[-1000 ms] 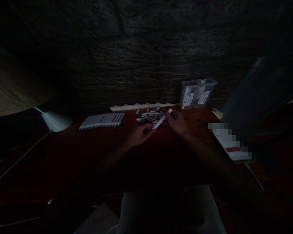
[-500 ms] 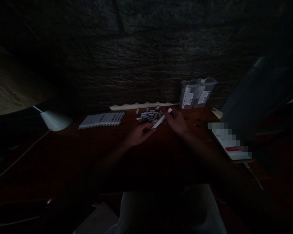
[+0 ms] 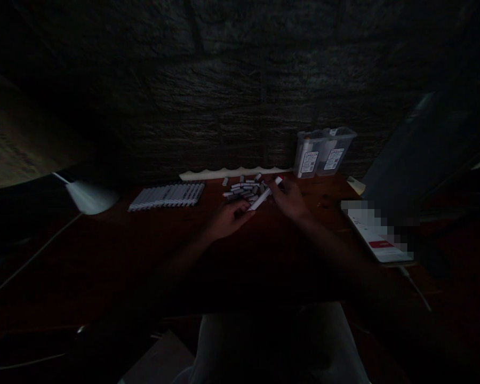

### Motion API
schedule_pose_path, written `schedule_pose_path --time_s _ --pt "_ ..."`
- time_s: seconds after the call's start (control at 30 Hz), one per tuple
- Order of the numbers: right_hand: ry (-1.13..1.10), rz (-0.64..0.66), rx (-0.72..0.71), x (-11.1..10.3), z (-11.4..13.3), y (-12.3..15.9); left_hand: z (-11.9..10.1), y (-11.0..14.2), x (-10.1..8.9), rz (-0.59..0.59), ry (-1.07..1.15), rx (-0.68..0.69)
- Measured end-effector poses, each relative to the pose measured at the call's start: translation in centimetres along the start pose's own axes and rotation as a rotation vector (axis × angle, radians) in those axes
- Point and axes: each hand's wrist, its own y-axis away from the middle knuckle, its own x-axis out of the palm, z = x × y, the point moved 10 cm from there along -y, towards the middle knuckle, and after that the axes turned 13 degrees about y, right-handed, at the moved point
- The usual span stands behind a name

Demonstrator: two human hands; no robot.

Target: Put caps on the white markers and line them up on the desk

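The scene is very dark. Both hands hold one white marker with a red tip, slanted up to the right over the wooden desk. My left hand is closed round its lower end. My right hand pinches the upper end near the red tip. Just behind the marker lies a pile of several small grey caps.
A neat row of several white markers lies at the left. Two clear plastic boxes with labels stand at the back right. A lit phone lies on the right. A white lamp head sits at the left.
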Motion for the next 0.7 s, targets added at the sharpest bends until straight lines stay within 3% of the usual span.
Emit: schedule_pose_path --time_s 0.7 --pt "-0.01 -0.011 -0.013 0.16 -0.3 -0.22 -0.04 -0.09 0.1 0.024 -0.006 -0.003"
